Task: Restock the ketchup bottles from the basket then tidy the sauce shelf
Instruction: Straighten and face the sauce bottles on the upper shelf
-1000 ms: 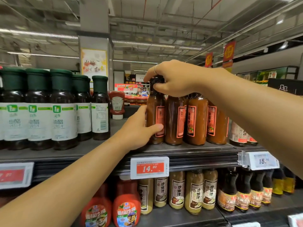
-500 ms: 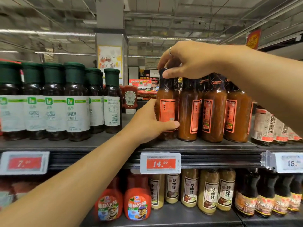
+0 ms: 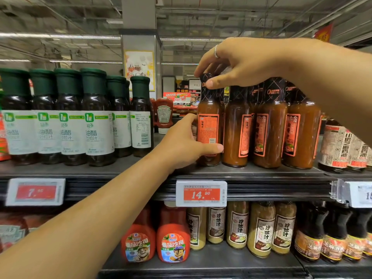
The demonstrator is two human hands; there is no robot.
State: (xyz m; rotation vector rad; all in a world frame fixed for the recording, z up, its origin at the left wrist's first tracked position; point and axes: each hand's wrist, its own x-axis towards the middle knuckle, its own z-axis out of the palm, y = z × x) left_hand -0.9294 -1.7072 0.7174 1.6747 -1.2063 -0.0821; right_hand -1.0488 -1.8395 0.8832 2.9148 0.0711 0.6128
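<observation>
An orange-brown sauce bottle (image 3: pixel 209 125) with a black neck and red label stands at the left end of its row on the upper shelf (image 3: pixel 141 170). My left hand (image 3: pixel 181 146) grips its lower body, thumb across the front. My right hand (image 3: pixel 237 61) pinches its black cap from above. Three like bottles (image 3: pixel 269 133) stand right of it. A red upside-down ketchup bottle (image 3: pixel 164 115) stands far back on the same shelf, in the gap behind my left hand. Two red squeeze ketchup bottles (image 3: pixel 157 242) stand on the lower shelf.
Dark green-capped dressing bottles (image 3: pixel 68 121) fill the upper shelf's left. Brown bottles with pale labels (image 3: pixel 342 146) stand at its right. Price tags (image 3: pixel 201 194) hang on the shelf edge. Pale sauce bottles (image 3: pixel 241 226) and dark bottles (image 3: pixel 330 240) line the lower shelf.
The held bottle has been turned, its red label now facing more to the front. Both hands kept their hold. The view has drawn nearer to the shelf.
</observation>
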